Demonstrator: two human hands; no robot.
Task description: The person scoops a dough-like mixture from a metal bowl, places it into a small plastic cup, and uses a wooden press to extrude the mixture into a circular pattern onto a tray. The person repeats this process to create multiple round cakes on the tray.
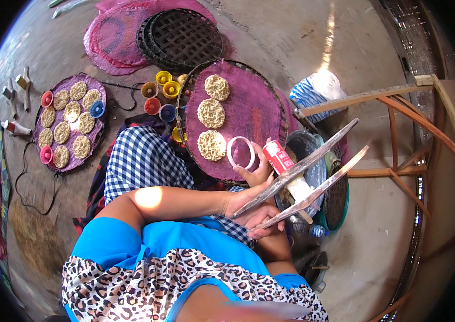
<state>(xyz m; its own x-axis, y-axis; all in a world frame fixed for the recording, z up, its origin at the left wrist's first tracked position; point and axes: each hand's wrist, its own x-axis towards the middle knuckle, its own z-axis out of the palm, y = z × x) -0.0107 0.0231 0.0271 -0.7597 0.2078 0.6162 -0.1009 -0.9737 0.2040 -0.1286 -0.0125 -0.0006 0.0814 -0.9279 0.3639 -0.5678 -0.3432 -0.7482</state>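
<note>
My left hand point(260, 216) is closed round the lower ends of two long, weathered wooden sticks point(321, 154), which spread apart toward the upper right. Just beyond it, partly covered by the sticks, my right hand point(260, 170) pinches a pale pink ring point(229, 155) between thumb and fingers. The ring hovers over the right edge of a magenta cloth point(249, 107) on a round woven tray. Three round noodle-like cakes point(211, 114) lie in a column there. Beside my right hand, a red and white can point(278, 157) shows behind the sticks; what supports it is hidden.
At left, a round tray point(71, 139) bears several noodle cakes and coloured moulds. More coloured moulds point(171, 89) cluster between the trays. Black woven trays point(184, 37) lie beyond. A wooden frame point(383, 173) stands at right, near a blue-white sack point(319, 94) and tubs point(340, 214).
</note>
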